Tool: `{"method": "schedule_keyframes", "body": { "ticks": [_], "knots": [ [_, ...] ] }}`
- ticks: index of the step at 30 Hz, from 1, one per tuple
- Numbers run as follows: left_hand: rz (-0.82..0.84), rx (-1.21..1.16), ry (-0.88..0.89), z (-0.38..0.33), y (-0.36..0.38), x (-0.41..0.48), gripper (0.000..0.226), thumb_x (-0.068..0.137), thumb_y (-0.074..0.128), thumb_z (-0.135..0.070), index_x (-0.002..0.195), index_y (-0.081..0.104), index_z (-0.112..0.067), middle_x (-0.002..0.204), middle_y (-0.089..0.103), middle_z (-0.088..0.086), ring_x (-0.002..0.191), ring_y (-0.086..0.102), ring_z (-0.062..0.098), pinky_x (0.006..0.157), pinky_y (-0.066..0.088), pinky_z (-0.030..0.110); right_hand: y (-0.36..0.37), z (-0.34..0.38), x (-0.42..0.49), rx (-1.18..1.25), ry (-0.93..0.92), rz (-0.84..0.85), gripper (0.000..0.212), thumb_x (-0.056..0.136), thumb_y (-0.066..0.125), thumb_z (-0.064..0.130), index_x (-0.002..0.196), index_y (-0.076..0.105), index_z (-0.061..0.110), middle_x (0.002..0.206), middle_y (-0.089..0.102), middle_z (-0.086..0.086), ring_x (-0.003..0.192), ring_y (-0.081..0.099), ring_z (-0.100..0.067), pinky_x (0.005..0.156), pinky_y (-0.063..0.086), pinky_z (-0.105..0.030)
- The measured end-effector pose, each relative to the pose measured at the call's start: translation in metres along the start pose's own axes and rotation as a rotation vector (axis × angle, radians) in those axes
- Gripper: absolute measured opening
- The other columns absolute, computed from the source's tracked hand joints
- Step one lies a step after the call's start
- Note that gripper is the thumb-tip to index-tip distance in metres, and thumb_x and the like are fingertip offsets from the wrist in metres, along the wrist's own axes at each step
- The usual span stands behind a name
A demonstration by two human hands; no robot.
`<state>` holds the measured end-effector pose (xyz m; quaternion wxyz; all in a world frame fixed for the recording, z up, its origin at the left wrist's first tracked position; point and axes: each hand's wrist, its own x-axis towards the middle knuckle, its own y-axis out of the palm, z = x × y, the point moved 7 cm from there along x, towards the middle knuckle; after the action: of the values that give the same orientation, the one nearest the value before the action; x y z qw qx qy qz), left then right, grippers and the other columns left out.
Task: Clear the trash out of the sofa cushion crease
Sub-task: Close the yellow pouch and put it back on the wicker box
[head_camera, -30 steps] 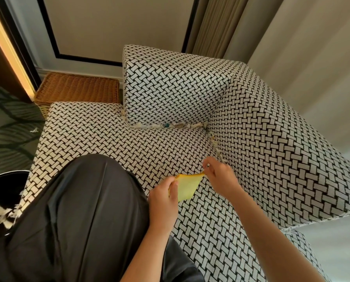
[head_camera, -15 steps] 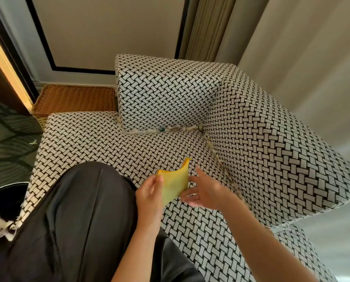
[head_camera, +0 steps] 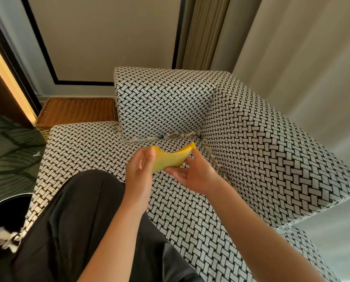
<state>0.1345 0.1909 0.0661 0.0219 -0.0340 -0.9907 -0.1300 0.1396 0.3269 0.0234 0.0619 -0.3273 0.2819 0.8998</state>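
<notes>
Paper scraps (head_camera: 164,137) fill the crease under the back cushion of the black-and-white woven sofa (head_camera: 88,147). More scraps (head_camera: 218,162) line the side crease by the right cushion. My left hand (head_camera: 139,171) grips the left edge of a yellow cloth (head_camera: 170,159), held above the seat. My right hand (head_camera: 192,174) lies palm up beside it, with straight fingers touching the cloth's lower edge and right corner. Both hands are a little short of the creases.
A black bin (head_camera: 5,216) with white paper trash stands at the lower left beside the seat. A wicker basket (head_camera: 76,111) sits behind the sofa's left end. My dark-trousered leg (head_camera: 68,231) rests on the seat. Curtains hang to the right.
Both hands rose with the cloth, away from the side crease. My right hand let go of its pinch on the cloth corner and opened under it.
</notes>
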Motion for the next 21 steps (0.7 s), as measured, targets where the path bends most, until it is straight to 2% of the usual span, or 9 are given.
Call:
{"method": "schedule_keyframes", "body": {
  "ticks": [3,4,6,8,10,12,15,18,21],
  "knots": [
    [-0.019,-0.051,-0.013,-0.022,-0.012,0.014,0.027,0.078,0.055,-0.057,0.087,0.068,-0.036,0.112,0.064,-0.003,0.115,0.056,0.020,0.098,0.043,0.039,0.030,0.015,0.004,0.007,-0.021,0.031,0.058,0.091,0.038,0.057,0.120,0.052,0.009,0.111,0.058,-0.028,0.079,0.067,-0.031,0.048,0.055,-0.026],
    [-0.031,-0.056,-0.024,-0.028,-0.017,0.018,0.031,0.076,0.057,-0.057,0.089,0.068,-0.031,0.110,0.064,-0.001,0.113,0.057,0.019,0.098,0.043,0.039,0.040,0.018,0.004,0.017,-0.026,0.043,0.054,0.091,0.042,0.053,0.119,0.053,0.007,0.108,0.059,-0.027,0.079,0.067,-0.032,0.048,0.056,-0.027],
    [-0.093,-0.071,-0.011,-0.043,-0.038,0.025,0.045,0.079,0.060,-0.051,0.091,0.064,-0.008,0.101,0.063,-0.002,0.103,0.061,0.008,0.092,0.045,0.034,0.066,0.018,0.007,0.068,-0.023,0.078,0.041,0.092,0.051,0.040,0.112,0.055,0.004,0.104,0.059,-0.025,0.082,0.066,-0.032,0.053,0.058,-0.029],
    [-0.128,-0.091,-0.029,-0.050,-0.048,0.027,0.043,0.083,0.058,-0.039,0.095,0.060,0.002,0.094,0.058,0.000,0.090,0.061,0.001,0.089,0.045,0.031,0.079,0.016,0.010,0.102,-0.035,0.091,0.024,0.092,0.055,0.027,0.102,0.055,0.005,0.096,0.060,-0.021,0.080,0.064,-0.028,0.057,0.059,-0.029],
    [-0.193,-0.114,-0.072,-0.055,-0.068,0.031,0.027,0.089,0.055,-0.024,0.107,0.061,-0.005,0.096,0.057,0.000,0.091,0.059,0.007,0.090,0.046,0.031,0.101,0.012,0.012,0.066,-0.033,0.134,0.016,0.094,0.051,0.018,0.090,0.055,0.003,0.083,0.062,-0.016,0.071,0.064,-0.022,0.053,0.058,-0.027],
    [-0.233,-0.101,-0.078,-0.065,-0.088,0.038,0.014,0.093,0.050,-0.014,0.102,0.061,-0.018,0.104,0.058,-0.001,0.094,0.058,0.009,0.081,0.048,0.027,0.123,0.010,0.017,0.006,-0.034,0.181,0.018,0.096,0.047,0.014,0.084,0.055,0.003,0.076,0.062,-0.013,0.059,0.064,-0.017,0.050,0.056,-0.025],
    [-0.324,-0.011,-0.112,-0.076,-0.117,0.051,0.018,0.094,0.050,-0.014,0.106,0.058,-0.024,0.117,0.053,0.002,0.106,0.054,0.014,0.084,0.045,0.028,0.158,0.009,0.024,-0.051,-0.035,0.225,0.011,0.096,0.044,0.006,0.102,0.053,0.005,0.089,0.062,-0.014,0.067,0.063,-0.018,0.050,0.056,-0.026],
    [-0.391,-0.043,-0.231,-0.074,-0.145,0.065,0.028,0.092,0.052,-0.009,0.121,0.050,-0.007,0.104,0.055,0.008,0.088,0.057,0.015,0.081,0.047,0.028,0.187,0.006,0.040,-0.104,-0.067,0.229,0.037,0.095,0.039,-0.003,0.131,0.038,0.004,0.118,0.056,-0.018,0.086,0.061,-0.023,0.054,0.056,-0.028],
    [-0.344,-0.046,-0.326,-0.076,-0.162,0.077,0.030,0.093,0.051,-0.006,0.121,0.052,0.004,0.106,0.060,0.016,0.088,0.061,0.019,0.078,0.051,0.027,0.206,0.005,0.054,-0.193,-0.099,0.180,0.037,0.094,0.038,-0.005,0.130,0.038,0.001,0.122,0.053,-0.019,0.094,0.059,-0.027,0.072,0.050,-0.033]
  ]
}}
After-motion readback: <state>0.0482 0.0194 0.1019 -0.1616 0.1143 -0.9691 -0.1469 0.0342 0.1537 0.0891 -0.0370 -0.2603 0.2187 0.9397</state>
